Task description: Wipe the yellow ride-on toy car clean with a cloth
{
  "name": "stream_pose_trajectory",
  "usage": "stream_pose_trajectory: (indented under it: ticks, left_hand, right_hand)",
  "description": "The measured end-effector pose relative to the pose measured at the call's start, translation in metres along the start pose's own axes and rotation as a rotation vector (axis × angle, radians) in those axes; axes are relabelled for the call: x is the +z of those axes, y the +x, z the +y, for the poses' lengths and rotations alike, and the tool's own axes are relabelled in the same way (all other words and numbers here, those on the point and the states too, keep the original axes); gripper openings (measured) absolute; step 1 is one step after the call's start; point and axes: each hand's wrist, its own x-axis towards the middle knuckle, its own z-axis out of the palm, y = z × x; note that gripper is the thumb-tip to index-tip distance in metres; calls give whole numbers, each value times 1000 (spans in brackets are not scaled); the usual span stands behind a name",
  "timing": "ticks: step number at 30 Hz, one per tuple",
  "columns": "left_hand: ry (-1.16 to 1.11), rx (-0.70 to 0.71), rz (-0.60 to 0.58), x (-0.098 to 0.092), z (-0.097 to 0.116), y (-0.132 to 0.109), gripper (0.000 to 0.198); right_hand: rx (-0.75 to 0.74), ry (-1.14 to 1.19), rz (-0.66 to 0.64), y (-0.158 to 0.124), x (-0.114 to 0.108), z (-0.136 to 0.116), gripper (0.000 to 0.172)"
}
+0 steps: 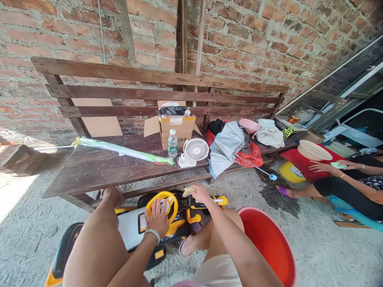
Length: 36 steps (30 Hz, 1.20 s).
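A yellow and black toy ride-on car (pixel 140 227) lies on the concrete between my knees. My left hand (pixel 157 218) rests on its yellow steering wheel (pixel 163 201), fingers spread over the rim. My right hand (pixel 200 193) is closed on a small pale cloth (pixel 188 191), pressed against the front of the car by the yellow handlebar (pixel 221 200). A bead bracelet circles my left wrist.
A red plastic basin (pixel 269 243) stands by my right knee. A wooden bench (pixel 98 167) ahead carries a cardboard box (pixel 176 127), water bottle (pixel 172 144), small white fan (pixel 194 151), grey umbrella (pixel 226 149) and wrapped green roll (pixel 122 150). Another person (pixel 344 179) sits at the right.
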Motion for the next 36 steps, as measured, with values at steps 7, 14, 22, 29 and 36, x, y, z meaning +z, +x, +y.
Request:
stream_pose_trajectory:
  ticks: [7,14,22,29,36]
  left_hand:
    - [-21,-2,-19,-5,4,-2,81]
    - [6,2,-27,-16,6,-7,78]
    - [1,11,-8,-14,4,-5,79]
    - [-12,18,-8,-13,3,-5,78]
    - [-24,24,-22,-11,0,-2,77]
  right_hand:
    - [-188,418,302,-32,0,-17,43]
    - [-194,-309,149,-30,83,-88,44]
    - [-220,-289,48,-41,108,-84,17]
    - [-201,-272,145,-104,51,-18,36]
    - [220,-10,382,-105,5,46,45]
